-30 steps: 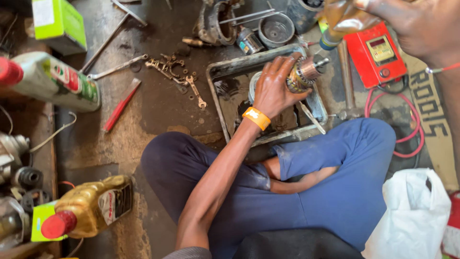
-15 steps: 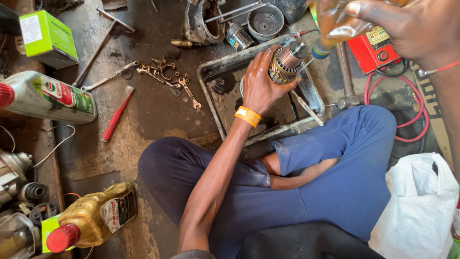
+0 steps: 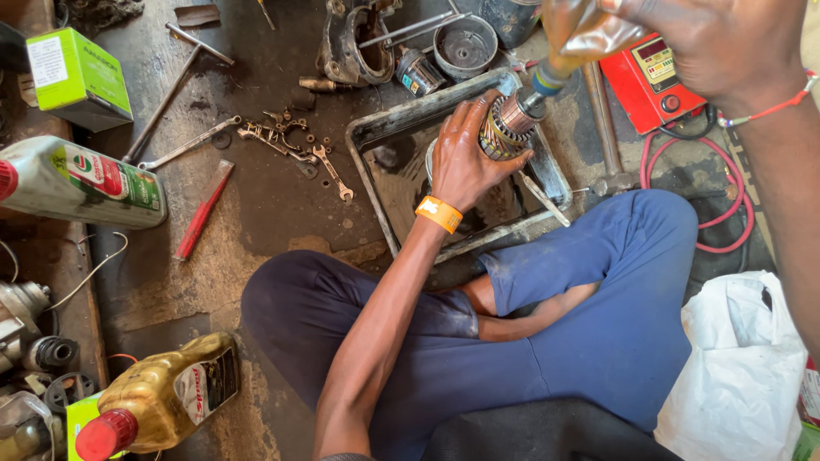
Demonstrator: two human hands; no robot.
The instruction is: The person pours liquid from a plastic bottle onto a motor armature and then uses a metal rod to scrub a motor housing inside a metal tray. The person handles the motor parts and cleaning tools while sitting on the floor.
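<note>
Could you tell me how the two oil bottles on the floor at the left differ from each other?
The grey bottle is pale, with a green, red and white label; the gold bottle is metallic yellow with a dark label. The grey bottle lies farther up, near the green box; the gold bottle lies at the bottom edge. The grey bottle's cap is cut off by the picture's edge, while the gold bottle's shows whole. Both lie on their sides with red caps.

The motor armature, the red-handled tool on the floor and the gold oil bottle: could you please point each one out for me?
motor armature point(image 3: 504, 128), head view, on its wound copper body beside the left hand's fingers.
red-handled tool point(image 3: 202, 212), head view, on the middle of its red handle.
gold oil bottle point(image 3: 166, 393), head view, on the bottle's gold body.
</note>
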